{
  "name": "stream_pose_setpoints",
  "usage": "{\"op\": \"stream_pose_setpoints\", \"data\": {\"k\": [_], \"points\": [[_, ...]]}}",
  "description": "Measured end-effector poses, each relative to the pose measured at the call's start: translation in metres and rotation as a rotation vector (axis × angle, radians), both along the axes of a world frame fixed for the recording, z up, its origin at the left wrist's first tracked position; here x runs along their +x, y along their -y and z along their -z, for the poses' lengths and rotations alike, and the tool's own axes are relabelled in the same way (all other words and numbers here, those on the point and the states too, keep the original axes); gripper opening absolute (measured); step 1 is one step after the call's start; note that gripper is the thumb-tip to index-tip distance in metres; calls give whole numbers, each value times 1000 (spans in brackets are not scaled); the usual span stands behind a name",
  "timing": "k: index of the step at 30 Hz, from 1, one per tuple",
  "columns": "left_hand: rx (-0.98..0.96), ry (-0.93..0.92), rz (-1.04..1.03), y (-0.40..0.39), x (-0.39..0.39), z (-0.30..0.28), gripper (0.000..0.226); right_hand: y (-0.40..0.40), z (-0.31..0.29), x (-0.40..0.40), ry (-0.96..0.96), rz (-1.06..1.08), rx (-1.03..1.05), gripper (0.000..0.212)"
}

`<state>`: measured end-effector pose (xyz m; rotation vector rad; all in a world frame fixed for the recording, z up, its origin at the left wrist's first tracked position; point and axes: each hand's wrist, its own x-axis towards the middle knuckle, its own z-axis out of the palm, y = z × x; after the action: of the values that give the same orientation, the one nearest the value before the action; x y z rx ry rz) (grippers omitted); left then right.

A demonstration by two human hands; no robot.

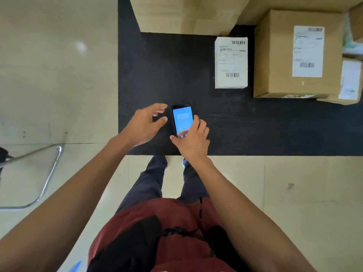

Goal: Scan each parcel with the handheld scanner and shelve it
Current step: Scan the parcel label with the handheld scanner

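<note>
On matte black table [255, 124], right hand [193, 141] grips slim scanner [181, 119] (glossy screen).

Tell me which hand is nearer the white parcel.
Right. The right hand grips the scanner, below and left of the white parcel. The left hand hovers open left of the scanner, farther off.

Black table [153, 75] (pale tiled floor [49, 75])

A black bench [157, 75] stands on a pale tiled floor [49, 75] — a chrome chair frame [49, 173] sits at left.
</note>
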<state>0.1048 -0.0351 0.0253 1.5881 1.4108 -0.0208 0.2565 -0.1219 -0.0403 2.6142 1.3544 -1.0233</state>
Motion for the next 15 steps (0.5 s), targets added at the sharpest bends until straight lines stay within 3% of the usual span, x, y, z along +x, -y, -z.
{"op": "stream_pose_setpoints", "data": {"k": [4, 15], "points": [[-16, 12, -5, 0, -5, 5, 42, 0, 8, -9, 103, -6, -12, 121], [-39, 31, -27, -6, 1, 7, 41, -8, 4, 21, -27, 56, 73, 101]]}}
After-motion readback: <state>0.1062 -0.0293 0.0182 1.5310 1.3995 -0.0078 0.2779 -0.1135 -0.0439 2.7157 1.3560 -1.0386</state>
